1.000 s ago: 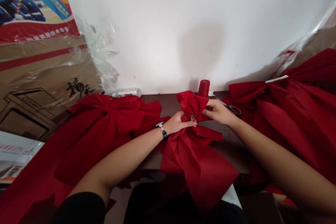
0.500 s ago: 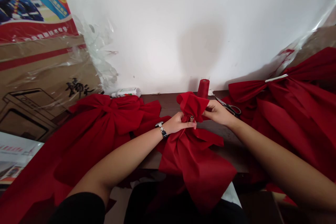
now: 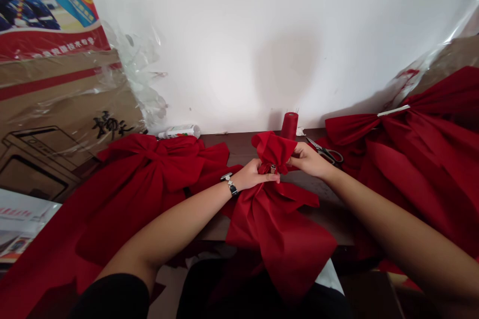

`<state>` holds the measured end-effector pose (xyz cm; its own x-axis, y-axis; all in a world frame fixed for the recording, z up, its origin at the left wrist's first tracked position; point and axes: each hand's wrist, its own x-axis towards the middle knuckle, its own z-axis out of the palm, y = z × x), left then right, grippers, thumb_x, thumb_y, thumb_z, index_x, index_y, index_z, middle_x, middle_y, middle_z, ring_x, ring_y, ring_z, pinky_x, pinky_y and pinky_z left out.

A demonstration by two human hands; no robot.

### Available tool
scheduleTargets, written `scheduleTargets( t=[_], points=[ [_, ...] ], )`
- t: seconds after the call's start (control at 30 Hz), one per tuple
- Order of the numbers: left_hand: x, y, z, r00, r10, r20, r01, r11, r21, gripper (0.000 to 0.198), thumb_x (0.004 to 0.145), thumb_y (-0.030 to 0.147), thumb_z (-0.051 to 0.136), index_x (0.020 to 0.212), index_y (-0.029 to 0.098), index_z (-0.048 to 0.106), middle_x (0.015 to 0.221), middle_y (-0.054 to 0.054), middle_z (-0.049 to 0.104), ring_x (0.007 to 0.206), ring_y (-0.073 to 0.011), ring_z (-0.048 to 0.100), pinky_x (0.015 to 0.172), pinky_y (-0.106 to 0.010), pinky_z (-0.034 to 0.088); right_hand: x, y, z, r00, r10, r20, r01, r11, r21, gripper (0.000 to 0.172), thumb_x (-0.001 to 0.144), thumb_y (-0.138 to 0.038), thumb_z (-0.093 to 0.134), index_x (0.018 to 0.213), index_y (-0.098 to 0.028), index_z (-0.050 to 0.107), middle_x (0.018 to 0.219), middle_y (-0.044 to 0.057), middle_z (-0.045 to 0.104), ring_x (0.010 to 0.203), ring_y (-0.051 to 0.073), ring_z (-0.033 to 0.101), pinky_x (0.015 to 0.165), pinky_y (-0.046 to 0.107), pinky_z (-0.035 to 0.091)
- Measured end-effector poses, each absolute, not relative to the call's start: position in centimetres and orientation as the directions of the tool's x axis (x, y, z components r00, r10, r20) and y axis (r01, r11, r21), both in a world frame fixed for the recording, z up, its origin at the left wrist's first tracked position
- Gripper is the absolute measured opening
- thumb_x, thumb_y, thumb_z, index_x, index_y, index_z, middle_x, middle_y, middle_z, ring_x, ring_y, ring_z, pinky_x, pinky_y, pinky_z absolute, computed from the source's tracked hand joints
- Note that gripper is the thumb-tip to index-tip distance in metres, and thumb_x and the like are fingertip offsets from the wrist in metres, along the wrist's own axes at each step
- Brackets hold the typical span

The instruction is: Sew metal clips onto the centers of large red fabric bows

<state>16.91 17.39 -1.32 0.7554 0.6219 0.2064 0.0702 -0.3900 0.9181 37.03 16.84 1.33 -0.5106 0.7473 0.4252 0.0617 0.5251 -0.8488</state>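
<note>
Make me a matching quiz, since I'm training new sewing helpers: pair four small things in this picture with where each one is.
Things:
1 spool
2 scissors
3 bottle
4 watch

Places:
A on the left wrist
B lying on its side by the wall, well left of both hands
C upright by the wall, behind the red cloth gripped by the left hand and right hand
D flat on the table, just beyond the right hand

Pairs: 1-C, 2-D, 3-B, 4-A

Bare white wall (image 3: 262, 35), dark table (image 3: 239, 147)
</note>
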Motion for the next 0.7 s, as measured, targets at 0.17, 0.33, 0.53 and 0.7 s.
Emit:
scheduleTargets(
  t=[0.17, 0.33, 0.53, 0.7],
  points=[
    [16.94, 17.31, -1.2, 0.761, 0.609, 0.221, 0.046, -0.392, 0.919, 0.032, 0.08, 0.043, 0.065, 0.078, 0.011, 0.063, 0.08, -0.006, 0.068, 0.077, -0.0146, 0.062, 0.082, -0.026, 0.046, 37.08, 16.71, 1.3, -0.499, 0.767, 0.404, 0.043, 0.488, -0.872, 0.025, 0.072, -0.036, 0.071, 0.063, -0.015, 0.061, 0.054, -0.003, 0.053, 0.048, 0.008, 0.042, 0.05, 0.022, 0.04],
    [16.96, 17.2, -1.24, 0.762, 0.614, 0.207, 0.042, -0.366, 0.93, 0.033, 0.079, 0.044, 0.065, 0.078, 0.011, 0.063, 0.08, -0.006, 0.068, 0.077, -0.0143, 0.062, 0.082, -0.026, 0.046, 36.91, 16.45, 1.64, -0.515, 0.745, 0.424, 0.084, 0.535, -0.84, 0.025, 0.074, -0.04, 0.068, 0.069, -0.016, 0.067, 0.061, 0.001, 0.061, 0.059, 0.014, 0.055, 0.057, 0.025, 0.046],
    [16.95, 17.16, -1.34, 0.762, 0.615, 0.204, 0.041, -0.36, 0.932, 0.034, 0.079, 0.045, 0.065, 0.078, 0.011, 0.064, 0.081, -0.006, 0.068, 0.079, -0.0147, 0.062, 0.084, -0.026, 0.046, 36.68, 16.2, 1.7, -0.509, 0.734, 0.45, 0.089, 0.565, -0.82, 0.029, 0.075, -0.044, 0.067, 0.078, -0.016, 0.071, 0.069, 0.004, 0.067, 0.067, 0.017, 0.061, 0.062, 0.027, 0.049],
    [16.9, 17.12, -1.42, 0.769, 0.599, 0.223, 0.016, -0.367, 0.93, 0.031, 0.081, 0.042, 0.064, 0.076, 0.012, 0.064, 0.08, -0.006, 0.068, 0.077, -0.0142, 0.062, 0.083, -0.026, 0.046, 36.65, 15.97, 1.51, -0.505, 0.73, 0.461, 0.104, 0.581, -0.807, 0.024, 0.077, -0.04, 0.066, 0.077, -0.016, 0.071, 0.072, 0.004, 0.068, 0.075, 0.02, 0.063, 0.067, 0.03, 0.051]
  ],
)
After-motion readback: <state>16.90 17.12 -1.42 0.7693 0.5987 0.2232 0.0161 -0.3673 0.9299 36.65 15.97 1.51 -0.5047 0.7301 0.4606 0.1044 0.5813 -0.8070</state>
